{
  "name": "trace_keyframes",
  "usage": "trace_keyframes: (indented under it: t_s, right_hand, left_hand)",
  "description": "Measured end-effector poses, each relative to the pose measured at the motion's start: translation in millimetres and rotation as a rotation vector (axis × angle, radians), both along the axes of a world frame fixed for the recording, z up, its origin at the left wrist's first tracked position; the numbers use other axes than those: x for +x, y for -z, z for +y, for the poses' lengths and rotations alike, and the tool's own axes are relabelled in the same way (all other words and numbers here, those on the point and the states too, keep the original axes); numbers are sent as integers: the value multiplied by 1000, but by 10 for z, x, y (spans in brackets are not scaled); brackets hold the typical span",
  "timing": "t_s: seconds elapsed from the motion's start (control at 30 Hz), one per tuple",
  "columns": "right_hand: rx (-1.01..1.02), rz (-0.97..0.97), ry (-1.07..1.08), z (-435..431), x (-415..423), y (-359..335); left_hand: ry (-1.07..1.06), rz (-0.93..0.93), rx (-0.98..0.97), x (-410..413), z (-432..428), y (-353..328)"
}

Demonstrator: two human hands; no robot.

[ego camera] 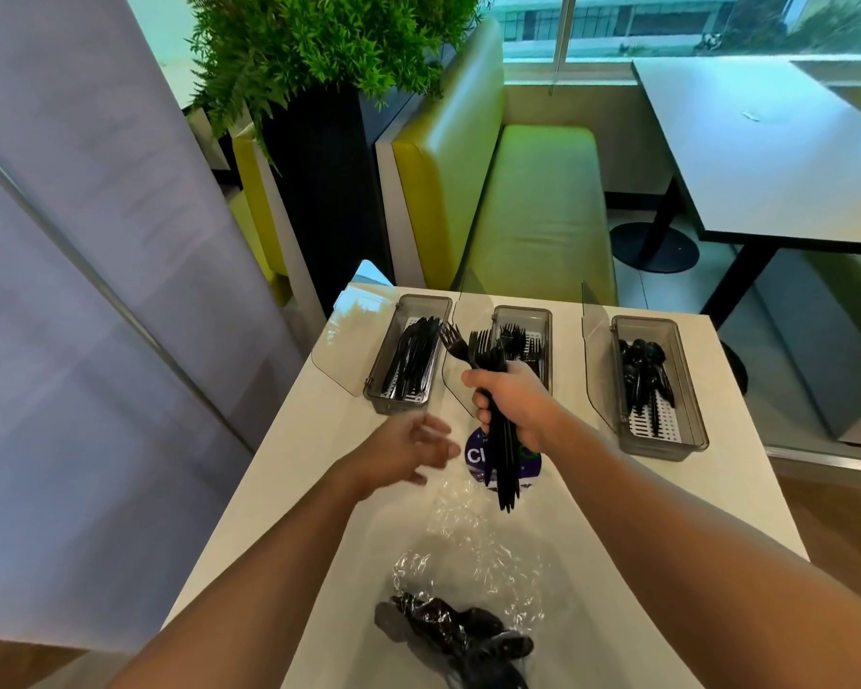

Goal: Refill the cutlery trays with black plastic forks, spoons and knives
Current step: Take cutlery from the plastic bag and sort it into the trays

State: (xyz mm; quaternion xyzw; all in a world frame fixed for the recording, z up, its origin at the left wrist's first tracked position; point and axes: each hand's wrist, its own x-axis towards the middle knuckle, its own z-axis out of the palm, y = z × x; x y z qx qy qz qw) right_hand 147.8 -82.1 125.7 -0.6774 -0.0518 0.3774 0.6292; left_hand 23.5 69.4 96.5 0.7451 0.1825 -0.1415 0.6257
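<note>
Nearest me, a clear plastic bag of black spoons [459, 633] lies on the desk [309, 430]. My right hand [513, 405] grips a bundle of forks [483, 348], tines up, in front of the middle tray [522, 310]. My left hand [408, 450] hovers open, fingers loose, holding nothing.

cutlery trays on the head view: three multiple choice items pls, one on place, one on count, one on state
1. Where does the spoon tray stand in the row?
A. left
B. middle
C. right

2. How many trays are on the table?
A. two
B. three
C. four

3. The right hand is
A. open and empty
B. gripping a bundle of forks
C. pressing a lid

Answers: C, the spoons lie in the right-most tray; B, knife tray, fork tray and spoon tray; B, its fingers curl round the handles.
</note>
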Motion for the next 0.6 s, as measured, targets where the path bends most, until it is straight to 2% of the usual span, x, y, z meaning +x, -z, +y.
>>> trace_keyframes:
  t_s: [0.07, 0.17, 0.33, 0.6]
  right_hand:
    - [-1, 5, -21, 12, -26, 9]
    - [-19, -4, -28, 37, -79, 9]
    - [-50, 44, 24, 110, -186, -21]
    - [-219, -67, -2, 88, -218, 42]
  left_hand:
    - [-76, -87, -74, 88, -70, -77]
    - [-84, -154, -100, 218, -174, -175]
    - [30, -85, -67, 329, -287, -186]
    - [22, -76, -19, 355, -456, -49]
